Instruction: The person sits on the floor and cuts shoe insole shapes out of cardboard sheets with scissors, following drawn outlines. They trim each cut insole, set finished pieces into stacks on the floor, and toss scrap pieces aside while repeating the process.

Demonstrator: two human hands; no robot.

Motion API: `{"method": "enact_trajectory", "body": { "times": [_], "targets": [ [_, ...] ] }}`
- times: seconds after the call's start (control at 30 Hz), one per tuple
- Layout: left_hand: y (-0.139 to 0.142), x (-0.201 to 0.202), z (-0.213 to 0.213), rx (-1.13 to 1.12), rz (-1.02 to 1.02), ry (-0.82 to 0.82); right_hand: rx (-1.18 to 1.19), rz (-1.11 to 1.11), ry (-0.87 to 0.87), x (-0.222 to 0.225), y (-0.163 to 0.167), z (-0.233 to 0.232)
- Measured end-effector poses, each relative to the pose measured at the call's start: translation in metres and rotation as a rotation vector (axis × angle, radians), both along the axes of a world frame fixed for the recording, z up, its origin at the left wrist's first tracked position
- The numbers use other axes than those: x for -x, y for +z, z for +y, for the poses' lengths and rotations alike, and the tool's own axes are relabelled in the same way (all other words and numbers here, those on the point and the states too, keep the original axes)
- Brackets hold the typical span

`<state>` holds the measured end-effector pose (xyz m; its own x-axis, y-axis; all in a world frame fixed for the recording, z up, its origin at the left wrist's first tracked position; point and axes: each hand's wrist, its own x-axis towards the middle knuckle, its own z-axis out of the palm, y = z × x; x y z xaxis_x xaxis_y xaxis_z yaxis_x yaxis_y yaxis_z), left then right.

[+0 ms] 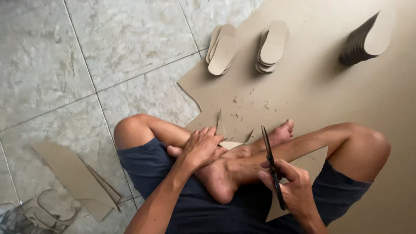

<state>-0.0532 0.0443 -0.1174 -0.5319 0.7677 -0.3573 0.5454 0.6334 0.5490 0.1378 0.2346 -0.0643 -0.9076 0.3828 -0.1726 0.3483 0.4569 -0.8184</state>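
Head view shows me sitting cross-legged on a big cardboard sheet (pixel 329 99) spread over the tiled floor (pixel 86 56). My right hand (pixel 290 186) has its fingers closed round the handles of black scissors (pixel 272 167), blades parted and pointing up. My left hand (pixel 200 149) lies on my ankle, fingers curled over a small cardboard piece (pixel 229 144). Three stacks of sole-shaped cutouts (pixel 272 45) stand further off on the sheet.
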Motion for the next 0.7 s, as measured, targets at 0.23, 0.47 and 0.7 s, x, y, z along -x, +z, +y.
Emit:
{"method": "enact_trajectory", "body": {
  "times": [0.23, 0.47, 0.7],
  "targets": [
    [-0.001, 0.005, 0.000, -0.057, 0.000, 0.037, 0.079, 0.033, -0.008, -0.005, 0.001, -0.013],
    [0.003, 0.012, 0.011, -0.332, 0.392, 0.040, 0.127, -0.174, -0.103, -0.006, -0.010, -0.015],
    [-0.003, 0.022, 0.029, -0.026, 0.324, -0.184, 0.030, -0.026, -0.014, -0.006, -0.009, -0.019]
  ]
}}
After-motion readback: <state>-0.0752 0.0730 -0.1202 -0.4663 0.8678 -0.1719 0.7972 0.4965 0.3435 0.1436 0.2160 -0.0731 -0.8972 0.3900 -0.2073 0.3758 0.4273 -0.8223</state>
